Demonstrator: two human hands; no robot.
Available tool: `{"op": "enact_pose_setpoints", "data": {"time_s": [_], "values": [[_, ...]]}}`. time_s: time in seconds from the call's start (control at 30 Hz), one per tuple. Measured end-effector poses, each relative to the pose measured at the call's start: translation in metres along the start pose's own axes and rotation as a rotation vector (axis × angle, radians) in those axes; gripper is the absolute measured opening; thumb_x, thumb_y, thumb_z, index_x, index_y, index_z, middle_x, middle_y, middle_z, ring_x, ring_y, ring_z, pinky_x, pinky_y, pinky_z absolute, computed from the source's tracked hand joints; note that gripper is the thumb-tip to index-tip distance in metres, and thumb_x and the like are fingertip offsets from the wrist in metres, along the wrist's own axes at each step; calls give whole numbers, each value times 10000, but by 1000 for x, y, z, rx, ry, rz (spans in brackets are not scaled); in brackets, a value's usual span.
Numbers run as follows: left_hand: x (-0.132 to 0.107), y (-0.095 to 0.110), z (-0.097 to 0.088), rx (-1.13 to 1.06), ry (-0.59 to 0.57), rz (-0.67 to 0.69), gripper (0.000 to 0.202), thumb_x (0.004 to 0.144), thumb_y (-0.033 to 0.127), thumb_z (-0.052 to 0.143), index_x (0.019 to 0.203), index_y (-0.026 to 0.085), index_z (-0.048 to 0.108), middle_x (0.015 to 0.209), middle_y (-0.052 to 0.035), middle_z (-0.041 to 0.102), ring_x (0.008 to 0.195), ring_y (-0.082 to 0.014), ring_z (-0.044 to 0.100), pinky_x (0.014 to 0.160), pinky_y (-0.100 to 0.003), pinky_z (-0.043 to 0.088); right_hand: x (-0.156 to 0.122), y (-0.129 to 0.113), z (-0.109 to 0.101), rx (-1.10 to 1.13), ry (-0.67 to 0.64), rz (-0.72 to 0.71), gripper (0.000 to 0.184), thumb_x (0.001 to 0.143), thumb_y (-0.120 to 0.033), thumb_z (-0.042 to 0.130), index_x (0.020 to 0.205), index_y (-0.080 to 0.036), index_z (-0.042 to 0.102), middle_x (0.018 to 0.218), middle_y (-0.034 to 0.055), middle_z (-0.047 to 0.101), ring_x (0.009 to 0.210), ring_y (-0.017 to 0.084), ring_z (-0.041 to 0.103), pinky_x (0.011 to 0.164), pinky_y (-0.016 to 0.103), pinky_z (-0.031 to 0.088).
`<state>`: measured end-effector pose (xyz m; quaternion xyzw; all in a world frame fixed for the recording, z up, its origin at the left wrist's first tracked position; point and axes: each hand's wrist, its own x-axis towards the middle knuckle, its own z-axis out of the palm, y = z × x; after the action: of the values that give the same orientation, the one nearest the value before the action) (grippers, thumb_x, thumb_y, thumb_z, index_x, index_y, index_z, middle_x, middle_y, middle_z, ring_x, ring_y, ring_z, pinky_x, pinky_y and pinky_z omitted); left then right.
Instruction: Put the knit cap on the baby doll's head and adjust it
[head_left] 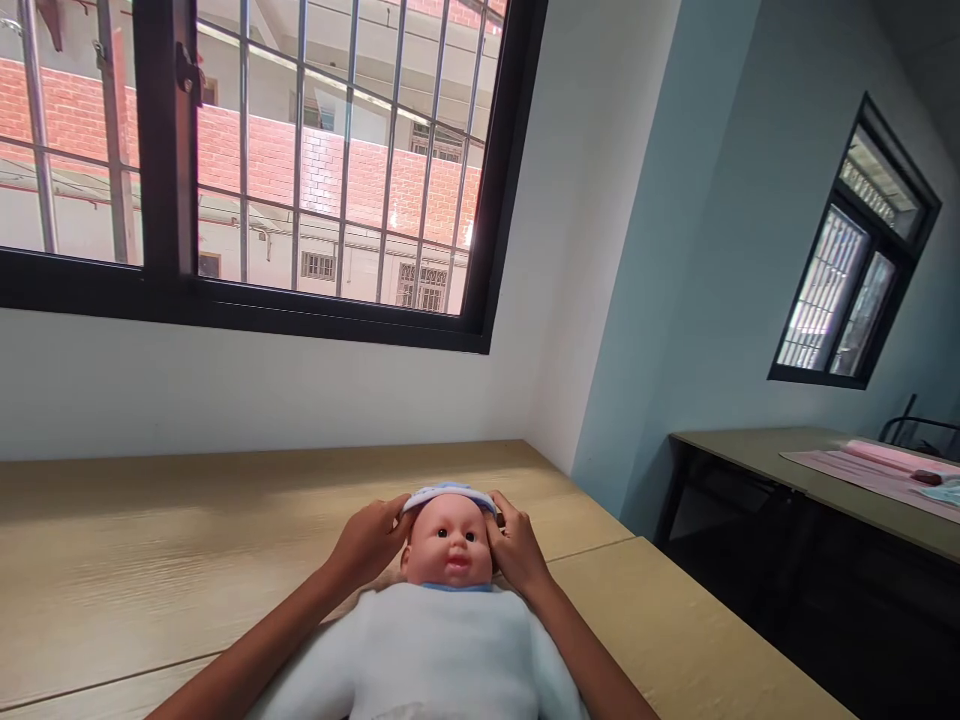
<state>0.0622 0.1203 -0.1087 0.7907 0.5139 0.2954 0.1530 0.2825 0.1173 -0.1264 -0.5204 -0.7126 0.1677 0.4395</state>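
A baby doll (448, 545) in a pale blue-white outfit (435, 650) lies on its back on a light wooden table (150, 570), head pointing away from me. On its head sits a small white and blue cap (448, 495). My left hand (369, 540) grips the cap's edge at the doll's left side of the picture, fingers curled. At the other side of the head my right hand (516, 545) pinches the cap's rim in the same way.
A white wall with a black-framed barred window (300, 160) rises behind the table. To the right, across a dark gap, stands another table (787, 470) with a pink mat (877, 470) and a chair (919, 425) behind it.
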Motion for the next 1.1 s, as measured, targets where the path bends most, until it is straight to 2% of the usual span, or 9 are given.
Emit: {"op": "enact_pose_setpoints", "data": {"time_s": [0.1,0.27,0.4,0.53,0.8,0.93,1.1], "values": [[-3,-3,-2,236,40,73,334,887,285,237,700,202,500,610,-17,586,546,-167,491,518,-251,233,-6,-1,-2,5,-33,-15,213,863,-314,350,848,-207,534,637,-10,580,571,142,540,545,209,338],[-10,-2,-7,358,42,149,254,840,199,311,615,191,429,589,-33,592,510,-172,483,522,-268,191,-15,-1,-3,-46,-83,-37,250,881,-324,334,939,-212,550,633,-9,588,552,145,544,530,210,326],[-13,-1,-10,441,59,210,244,821,170,318,579,188,343,560,-42,569,492,-174,476,523,-276,178,-18,-4,-6,-120,-45,-81,263,884,-341,330,941,-211,551,540,-25,517,491,146,508,508,214,301],[-13,-8,-8,514,117,338,218,790,141,324,579,187,351,518,-19,548,458,-156,468,499,-260,191,-21,-6,-9,-155,-36,-123,289,887,-321,312,1025,-218,543,505,-34,497,467,150,519,491,210,299],[-10,-23,-6,505,221,607,235,808,153,332,592,186,421,487,5,550,401,-138,453,459,-239,247,-26,-8,-12,-222,-47,-194,304,877,-263,302,1045,-187,544,507,-22,511,486,156,560,501,209,313],[-9,-27,-6,495,223,681,237,811,150,333,608,189,448,498,8,559,406,-140,464,462,-243,274,-27,-7,-13,-317,3,-280,328,873,-242,297,1067,-184,555,569,4,561,510,162,554,506,227,283],[-8,-29,-6,516,285,758,208,769,129,349,580,188,410,457,21,517,373,-123,418,442,-243,257,-28,-4,-13,-379,20,-354,337,871,-214,296,1080,-191,559,616,15,602,517,151,559,494,227,262]]}}
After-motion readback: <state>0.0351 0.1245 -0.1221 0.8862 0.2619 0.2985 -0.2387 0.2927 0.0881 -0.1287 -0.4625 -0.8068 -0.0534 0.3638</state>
